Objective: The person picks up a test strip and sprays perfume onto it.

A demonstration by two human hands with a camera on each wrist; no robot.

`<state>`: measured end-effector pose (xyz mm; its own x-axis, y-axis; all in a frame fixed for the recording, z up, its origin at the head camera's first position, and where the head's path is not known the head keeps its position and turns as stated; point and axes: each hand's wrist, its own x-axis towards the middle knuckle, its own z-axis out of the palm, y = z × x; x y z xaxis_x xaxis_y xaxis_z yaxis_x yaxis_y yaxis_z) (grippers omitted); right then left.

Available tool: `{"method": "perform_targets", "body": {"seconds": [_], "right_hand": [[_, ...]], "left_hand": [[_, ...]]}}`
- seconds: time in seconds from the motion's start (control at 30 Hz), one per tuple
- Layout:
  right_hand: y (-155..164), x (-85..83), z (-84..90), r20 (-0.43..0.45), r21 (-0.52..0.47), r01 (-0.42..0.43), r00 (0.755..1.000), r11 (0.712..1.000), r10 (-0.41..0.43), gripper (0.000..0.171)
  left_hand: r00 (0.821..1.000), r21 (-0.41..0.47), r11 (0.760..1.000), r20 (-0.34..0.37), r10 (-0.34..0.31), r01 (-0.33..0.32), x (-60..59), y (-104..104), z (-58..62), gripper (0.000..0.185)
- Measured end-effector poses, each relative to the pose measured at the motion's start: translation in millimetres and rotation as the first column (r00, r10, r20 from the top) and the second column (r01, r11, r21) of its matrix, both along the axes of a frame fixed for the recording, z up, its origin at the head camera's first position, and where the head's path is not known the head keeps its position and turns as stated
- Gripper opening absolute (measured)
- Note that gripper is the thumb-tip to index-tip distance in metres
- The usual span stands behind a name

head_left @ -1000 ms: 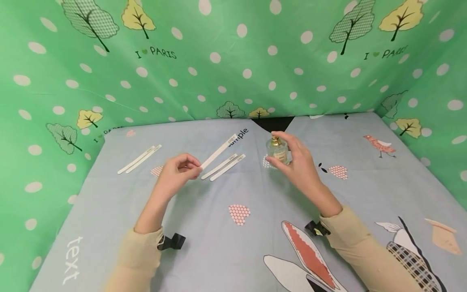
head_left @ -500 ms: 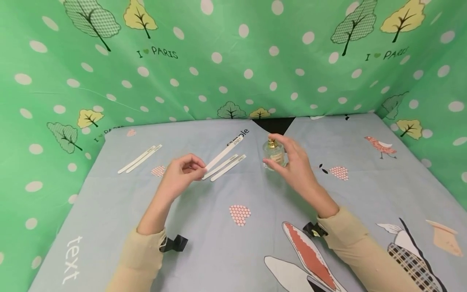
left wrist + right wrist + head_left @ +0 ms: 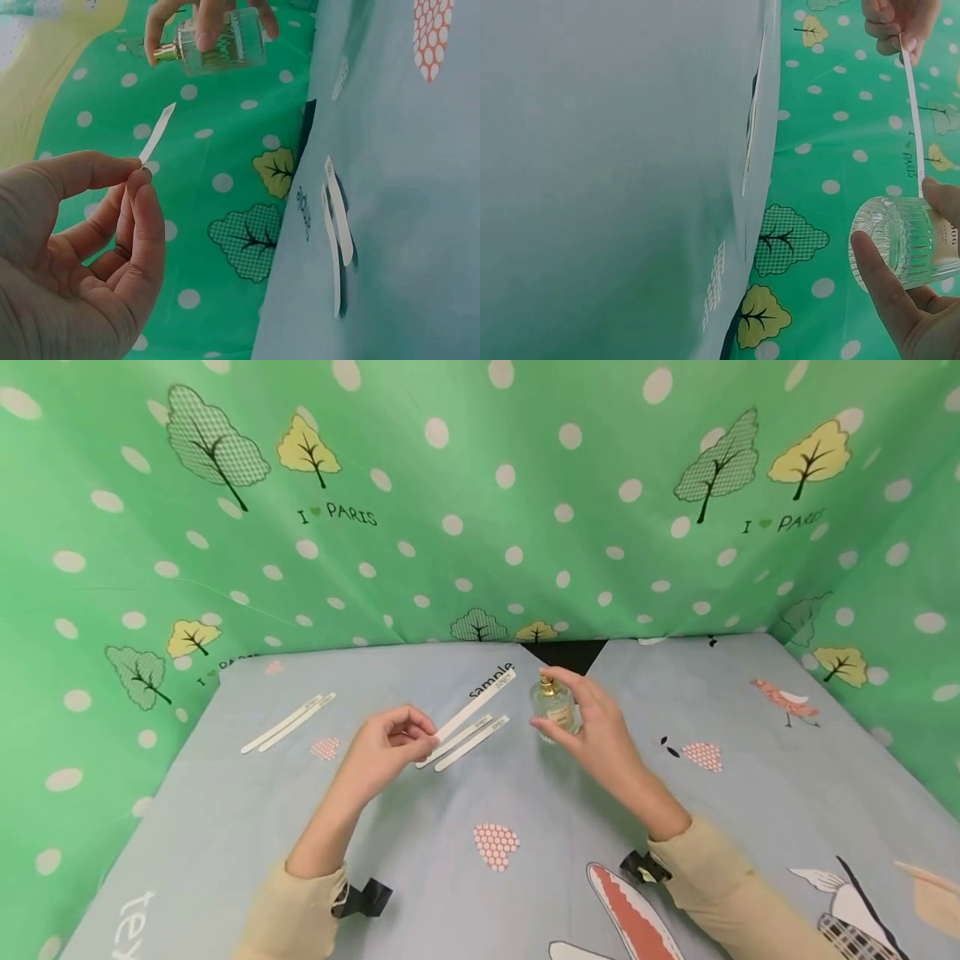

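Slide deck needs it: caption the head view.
Left hand pinches a paper strip; right hand holds a perfume bottle.

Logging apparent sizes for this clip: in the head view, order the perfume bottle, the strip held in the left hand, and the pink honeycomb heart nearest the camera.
1. Held strip, longest by far.
2. Perfume bottle and pink honeycomb heart: about alike; the heart lies nearer the camera and fingers partly hide the bottle, so no ranking between them.

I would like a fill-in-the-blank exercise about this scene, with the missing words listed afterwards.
1. The left hand pinches a white paper ____.
2. The right hand holds a small glass ____ with a gold top.
3. Beside the held strip, ____ more strips lie together on the table.

Missing words: strip; bottle; two
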<state>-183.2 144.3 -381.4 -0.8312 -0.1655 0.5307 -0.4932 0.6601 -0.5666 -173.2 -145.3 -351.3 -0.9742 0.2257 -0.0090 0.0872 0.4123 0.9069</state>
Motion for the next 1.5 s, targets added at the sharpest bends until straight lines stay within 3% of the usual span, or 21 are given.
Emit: {"method": "perform_targets", "body": {"seconds": [0.67, 1.1, 1.5], "right_hand": [[-3.2, -23.1, -8.1, 0.035, 0.007, 0.044, 0.998, 0.999, -0.044, 0.064], [23.8, -13.7, -11.9, 0.038, -0.025, 0.051, 0.998, 0.998, -0.05, 0.07], [38.3, -6.6, -20.8, 0.082, -0.029, 0.037, 0.996, 0.999, -0.035, 0.072]], "left_hand": [[1.0, -0.044, 0.999, 0.003, 0.0, 0.0, -14.6, 7.2, -5.7, 0.011], [0.997, -0.1, 0.992, 0.02, 0.08, -0.078, -20.9, -6.0, -7.9, 0.012], [0.992, -0.135, 0.984, 0.034, 0.121, -0.115, -33.3, -27.1, -28.3, 0.014]]}}
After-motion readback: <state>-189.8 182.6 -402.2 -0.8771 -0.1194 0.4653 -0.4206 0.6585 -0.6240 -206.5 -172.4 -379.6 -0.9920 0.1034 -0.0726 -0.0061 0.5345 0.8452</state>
